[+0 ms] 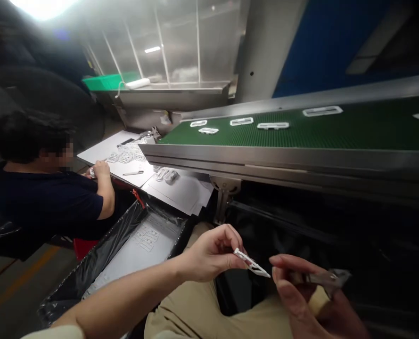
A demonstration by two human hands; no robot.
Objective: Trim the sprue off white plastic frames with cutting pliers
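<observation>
My left hand (212, 252) is closed, pinching one end of a thin white plastic frame (254, 266) between thumb and fingers. The frame tilts down to the right, held over my lap. Close to its lower tip is my right hand (297, 299), thumb and forefinger slightly apart. Tucked in the right palm is a metal hand tool (336, 278) that looks like small cutting pliers, its head pointing away to the right. A pale yellow piece (318, 301) shows beneath it; I cannot tell whether it is the handle.
Ahead runs a green conveyor belt (230, 136) carrying several white frames (273, 125). At left a co-worker (50, 188) sits at a white table (191, 190) with piled frames (129, 153) and a pen (133, 173). Below is a black-lined bin (124, 230) holding frames. A green tray (102, 83) rests on the shelf.
</observation>
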